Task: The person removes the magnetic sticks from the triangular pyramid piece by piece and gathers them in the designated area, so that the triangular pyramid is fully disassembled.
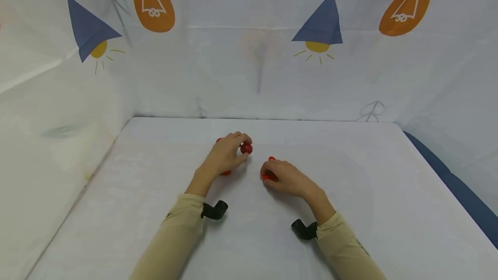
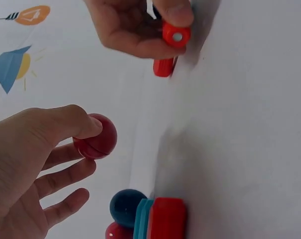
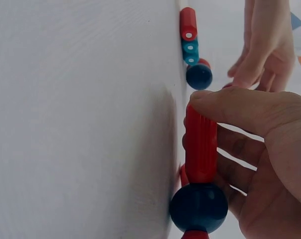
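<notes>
My left hand (image 1: 223, 155) pinches a red ball (image 2: 101, 142) between thumb and fingertips, above the table. To its right, my right hand (image 1: 289, 178) grips a red magnetic rod (image 3: 201, 144) low over the tabletop. A dark blue ball (image 3: 199, 208) meets one end of that rod, and another red rod (image 3: 195, 234) shows on the ball's far side. In the left wrist view, the held rod's near end shows a round silvery magnet. Part of this joined piece is hidden behind the right fingers.
Beside the left hand lie loose pieces: a red rod (image 2: 168, 219), teal rods (image 2: 142, 219), a dark blue ball (image 2: 127, 206) and another red ball (image 2: 118, 231). The white table (image 1: 330, 150) backs onto a lamp-printed curtain (image 1: 218, 68).
</notes>
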Demonstrator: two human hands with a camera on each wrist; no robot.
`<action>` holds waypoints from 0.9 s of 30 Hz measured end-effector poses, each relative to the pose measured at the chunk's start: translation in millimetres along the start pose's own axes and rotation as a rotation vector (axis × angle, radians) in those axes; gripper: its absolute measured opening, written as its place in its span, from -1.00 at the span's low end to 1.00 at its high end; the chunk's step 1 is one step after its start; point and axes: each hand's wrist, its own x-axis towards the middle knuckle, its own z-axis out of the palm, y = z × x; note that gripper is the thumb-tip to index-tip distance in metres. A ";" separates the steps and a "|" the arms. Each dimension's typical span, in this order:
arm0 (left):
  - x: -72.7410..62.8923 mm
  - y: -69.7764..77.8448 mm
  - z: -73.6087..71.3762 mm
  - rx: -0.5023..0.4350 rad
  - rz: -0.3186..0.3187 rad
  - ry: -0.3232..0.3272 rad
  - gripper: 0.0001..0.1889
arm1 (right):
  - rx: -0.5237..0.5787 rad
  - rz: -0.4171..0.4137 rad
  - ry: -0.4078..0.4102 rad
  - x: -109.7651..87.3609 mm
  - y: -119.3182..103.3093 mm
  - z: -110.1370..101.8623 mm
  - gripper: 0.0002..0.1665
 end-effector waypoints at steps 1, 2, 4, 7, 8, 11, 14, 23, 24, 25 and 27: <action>2.0 -2.4 -1.6 0.010 -0.006 0.000 -0.69 | -0.001 0.002 -0.003 -0.1 -0.3 -0.2 -0.86; 3.7 -4.8 -3.4 0.016 -0.011 0.002 -0.68 | -0.001 0.002 -0.006 -0.2 -0.6 -0.3 -0.86; 6.7 -9.6 -6.9 0.024 -0.032 -0.003 -0.68 | 0.000 -0.002 -0.007 -0.5 -1.4 -0.5 -0.87; 10.9 -15.2 -10.7 0.016 -0.063 -0.010 -0.68 | 0.000 -0.012 -0.010 -0.3 -3.0 -0.4 -0.87; 12.1 -16.5 -11.4 0.016 -0.071 -0.013 -0.68 | 0.000 -0.016 -0.013 0.0 -3.4 -0.3 -0.87; 16.2 -19.5 -10.2 0.021 -0.087 -0.023 -0.68 | 0.003 -0.016 -0.025 0.6 -5.2 0.3 -0.87; 19.8 -21.6 -6.7 0.017 -0.113 -0.028 -0.68 | 0.010 -0.014 -0.042 0.7 -6.8 1.0 -0.86; 28.2 -27.6 4.8 0.001 -0.241 -0.048 -0.69 | 0.025 -0.067 -0.056 0.5 -9.4 3.8 -0.81; 28.5 -28.1 5.7 0.005 -0.248 -0.052 -0.69 | 0.024 -0.073 -0.051 0.6 -9.6 4.2 -0.82; 28.6 -28.7 6.8 0.011 -0.252 -0.056 -0.69 | 0.024 -0.077 -0.046 0.7 -9.7 4.5 -0.83; 28.3 -29.7 8.8 0.019 -0.257 -0.064 -0.69 | 0.024 -0.076 -0.035 0.6 -9.7 4.8 -0.85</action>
